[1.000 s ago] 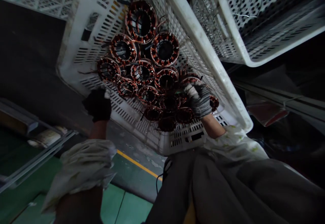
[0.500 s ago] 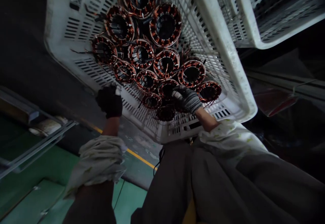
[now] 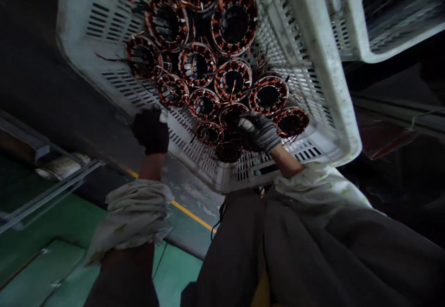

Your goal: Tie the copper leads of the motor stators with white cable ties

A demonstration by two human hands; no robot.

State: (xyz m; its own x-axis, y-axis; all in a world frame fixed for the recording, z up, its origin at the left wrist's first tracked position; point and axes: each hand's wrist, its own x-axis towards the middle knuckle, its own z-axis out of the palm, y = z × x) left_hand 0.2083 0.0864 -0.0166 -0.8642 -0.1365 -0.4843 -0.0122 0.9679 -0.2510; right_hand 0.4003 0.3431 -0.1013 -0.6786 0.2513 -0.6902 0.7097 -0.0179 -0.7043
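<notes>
A white plastic crate (image 3: 330, 156) holds several motor stators with copper windings, standing in rows with their round openings facing up. My left hand (image 3: 151, 131), in a dark glove with pale fingertips, is closed at the crate's left rim. My right hand (image 3: 260, 131), in a grey striped glove, reaches inside. Its fingers are bent over the edge of a stator (image 3: 227, 114) near the front corner, and that hand partly covers the stator. Beside it on the right sits another stator (image 3: 291, 122). A wound stator (image 3: 210, 133) lies to its left.
Another white crate (image 3: 368, 56) stands close on the right. Loose lead wires (image 3: 109, 58) stick out from the stators. At lower left are a metal rail (image 3: 52, 195) and a green floor (image 3: 181, 270) with a yellow line (image 3: 191, 215). My legs (image 3: 239, 242) are close below the crate.
The view has shifted slightly, so the crate and stators appear a little larger and higher. Both hands keep nearly the same places on the crate and the stator.
</notes>
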